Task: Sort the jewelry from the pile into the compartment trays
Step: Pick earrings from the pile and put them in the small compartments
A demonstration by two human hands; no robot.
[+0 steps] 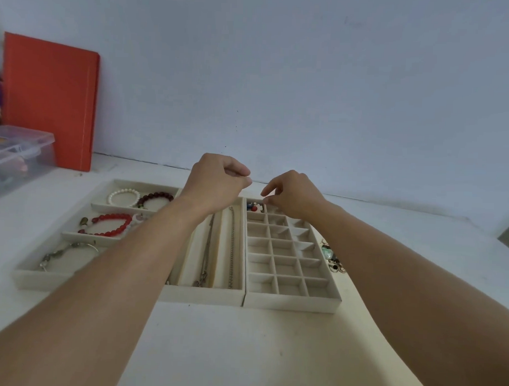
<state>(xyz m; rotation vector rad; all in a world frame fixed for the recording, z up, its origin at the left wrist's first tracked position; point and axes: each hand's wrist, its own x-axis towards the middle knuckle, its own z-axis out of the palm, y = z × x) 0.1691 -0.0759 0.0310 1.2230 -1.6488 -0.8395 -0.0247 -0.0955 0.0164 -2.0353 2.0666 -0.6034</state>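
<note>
Bracelets (110, 225) and chains (232, 244) already lie in the trays (203, 295), a small pile (333, 257) waits at the grid tray's right edge — both hands' (216, 178) (293, 194) fingers pinch together, contents too small to tell.

Place: home desk corner
Signs: white desk (242, 351) against bare wall (309, 79); orange folder (49, 99), clear storage box (18, 152) far left of the grips

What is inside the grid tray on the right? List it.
The grid tray holds small red, blue and white pieces in its far-left cell. The other visible cells look empty. The right hand covers part of the far row, so those cells cannot be checked.
</note>
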